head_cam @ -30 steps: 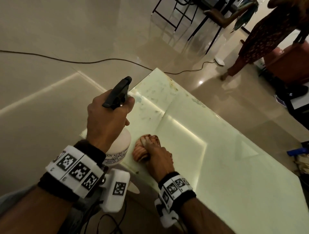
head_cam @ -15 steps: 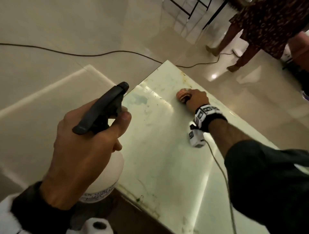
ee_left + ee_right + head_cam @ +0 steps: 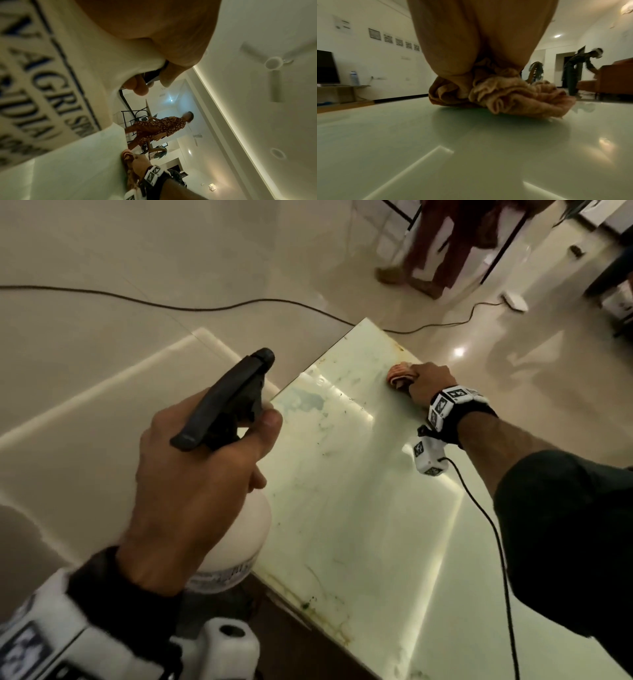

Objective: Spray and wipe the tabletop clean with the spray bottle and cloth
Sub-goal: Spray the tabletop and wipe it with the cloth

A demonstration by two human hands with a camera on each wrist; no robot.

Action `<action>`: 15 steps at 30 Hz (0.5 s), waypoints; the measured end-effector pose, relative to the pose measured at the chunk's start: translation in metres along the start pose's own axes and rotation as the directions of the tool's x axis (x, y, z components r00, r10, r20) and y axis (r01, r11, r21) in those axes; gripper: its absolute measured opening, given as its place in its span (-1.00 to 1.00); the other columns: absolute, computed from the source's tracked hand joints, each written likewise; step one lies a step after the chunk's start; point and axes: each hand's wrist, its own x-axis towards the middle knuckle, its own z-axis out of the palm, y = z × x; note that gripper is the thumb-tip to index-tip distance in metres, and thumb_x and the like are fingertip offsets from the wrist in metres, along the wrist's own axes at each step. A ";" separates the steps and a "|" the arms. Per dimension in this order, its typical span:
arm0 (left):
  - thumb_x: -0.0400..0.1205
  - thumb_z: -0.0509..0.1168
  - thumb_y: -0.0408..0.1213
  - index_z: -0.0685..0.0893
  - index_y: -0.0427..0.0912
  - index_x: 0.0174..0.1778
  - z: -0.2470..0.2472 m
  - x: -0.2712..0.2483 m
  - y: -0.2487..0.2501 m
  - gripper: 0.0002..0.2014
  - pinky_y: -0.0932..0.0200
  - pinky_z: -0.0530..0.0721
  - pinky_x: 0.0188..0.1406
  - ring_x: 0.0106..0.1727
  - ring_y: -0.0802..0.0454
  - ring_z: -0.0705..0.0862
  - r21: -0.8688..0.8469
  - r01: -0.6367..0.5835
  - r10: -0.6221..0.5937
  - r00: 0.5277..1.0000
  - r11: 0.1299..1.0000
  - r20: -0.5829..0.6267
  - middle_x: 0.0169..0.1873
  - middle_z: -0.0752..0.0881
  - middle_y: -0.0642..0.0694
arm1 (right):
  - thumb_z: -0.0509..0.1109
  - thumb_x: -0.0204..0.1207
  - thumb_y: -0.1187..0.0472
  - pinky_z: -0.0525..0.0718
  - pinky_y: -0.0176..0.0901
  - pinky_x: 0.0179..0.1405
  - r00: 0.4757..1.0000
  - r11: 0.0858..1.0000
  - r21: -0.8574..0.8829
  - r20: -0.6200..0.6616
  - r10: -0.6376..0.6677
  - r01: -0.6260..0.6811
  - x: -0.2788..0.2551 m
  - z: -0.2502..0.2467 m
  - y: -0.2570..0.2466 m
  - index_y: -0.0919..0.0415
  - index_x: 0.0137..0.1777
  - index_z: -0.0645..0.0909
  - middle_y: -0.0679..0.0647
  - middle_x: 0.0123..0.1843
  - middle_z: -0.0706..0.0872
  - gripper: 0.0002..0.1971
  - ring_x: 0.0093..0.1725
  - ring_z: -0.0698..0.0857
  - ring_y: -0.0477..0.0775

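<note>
My left hand (image 3: 205,474) grips a white spray bottle (image 3: 239,542) with a black trigger head (image 3: 226,402), held over the near left corner of the pale green glass tabletop (image 3: 342,491). The bottle's printed label (image 3: 39,75) fills the left wrist view. My right hand (image 3: 428,383) is stretched to the far side of the tabletop and clutches a bunched pink cloth (image 3: 399,374), pressing it onto the glass. In the right wrist view the cloth (image 3: 513,97) bulges out under my curled fingers (image 3: 453,54). Faint smears mark the glass near the far left corner.
A dark cable (image 3: 205,308) runs across the shiny floor beyond the table. A person in a patterned dress (image 3: 438,251) stands past the far corner by black metal furniture legs (image 3: 503,244). Another person (image 3: 576,67) bends over an orange sofa (image 3: 614,78).
My right hand has carried the cloth from the near edge beside the bottle out to the far part of the tabletop. The left hand and bottle stay at the near left corner.
</note>
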 end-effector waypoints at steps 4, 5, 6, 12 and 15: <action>0.62 0.52 -0.16 0.81 0.14 -0.15 -0.004 0.003 0.003 -0.93 0.47 0.57 -0.49 -0.56 0.08 0.72 -0.052 -0.015 0.014 1.000 0.999 -0.024 -0.28 0.84 0.12 | 0.23 0.56 0.29 0.47 0.10 0.39 0.993 0.995 0.018 0.051 -0.103 0.102 -0.067 0.003 -0.023 0.11 0.54 0.38 0.27 0.46 0.53 -0.48 0.41 0.50 0.38; 0.61 0.53 -0.16 0.82 0.13 -0.15 -0.004 0.003 0.004 -0.93 0.45 0.58 -0.48 -0.58 0.08 0.71 -0.055 -0.015 0.013 0.999 0.998 -0.032 -0.28 0.84 0.11 | 0.23 0.57 0.27 0.45 0.07 0.40 0.989 0.990 0.033 0.064 -0.136 0.135 -0.086 0.006 -0.030 0.09 0.57 0.35 0.25 0.49 0.49 -0.47 0.43 0.49 0.35; 0.60 0.53 -0.16 0.82 0.12 -0.15 -0.005 0.002 0.005 -0.94 0.44 0.59 -0.48 -0.59 0.09 0.69 -0.062 -0.013 0.011 0.999 0.998 -0.036 -0.30 0.83 0.10 | 0.23 0.58 0.25 0.44 0.04 0.40 0.983 0.985 0.052 0.076 -0.169 0.166 -0.107 0.007 -0.037 0.05 0.58 0.32 0.23 0.51 0.47 -0.45 0.44 0.48 0.34; 0.61 0.51 -0.21 0.81 -0.01 -0.13 -0.006 0.004 0.013 -0.98 0.25 0.59 -0.44 -0.62 0.05 0.65 -0.104 0.006 -0.009 1.000 0.995 -0.026 -0.32 0.81 -0.04 | 0.22 0.60 0.20 0.31 -0.08 0.45 0.933 0.945 0.127 0.168 -0.319 0.301 -0.213 0.032 -0.071 -0.12 0.64 0.17 0.09 0.65 0.28 -0.38 0.55 0.37 0.21; 0.60 0.50 -0.23 0.76 0.07 -0.23 -0.003 0.001 0.016 -0.87 0.30 0.57 -0.51 -0.65 0.08 0.63 -0.092 0.009 -0.011 1.000 0.996 -0.023 -0.34 0.78 -0.15 | 0.25 0.60 0.27 0.38 -0.10 0.43 0.886 0.877 0.216 0.089 -0.455 0.429 -0.261 0.049 -0.083 -0.02 0.62 0.27 0.16 0.60 0.38 -0.42 0.49 0.45 0.21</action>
